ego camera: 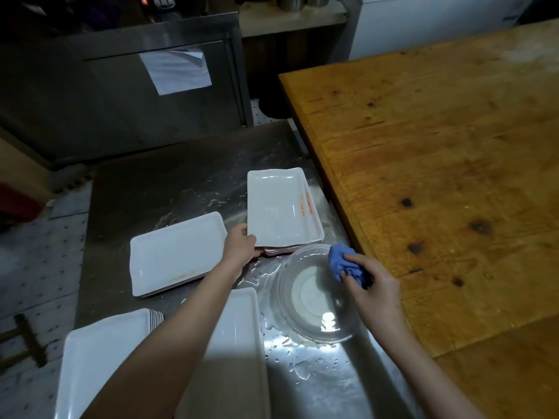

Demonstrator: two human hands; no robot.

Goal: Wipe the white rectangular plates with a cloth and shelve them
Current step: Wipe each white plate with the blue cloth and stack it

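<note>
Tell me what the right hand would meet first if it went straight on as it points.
Holding the blue cloth, the right hand points forward-left above the glass bowl. It would probably meet first the plate stack gripped by the left hand, though height is unclear.

Worktop [181,176] carries four plate groups. The far plate stack [281,207] sits back right, the mid plate stack [175,255] left of it and nearer. The near-left plate stack [99,358] is front left, the front-centre plate [239,328] beside it, partly under the left forearm. Bowl [311,297] sits right of the front-centre plate, just before the far plate stack. Left hand [240,244] grips the far plate stack's near-left corner. Right hand [373,291] holds the cloth [344,264] over the bowl's far-right rim. Wooden table [438,176] runs along the worktop's right side. Cabinet [121,101] stands behind, paper sheet [178,71] on its front.
</note>
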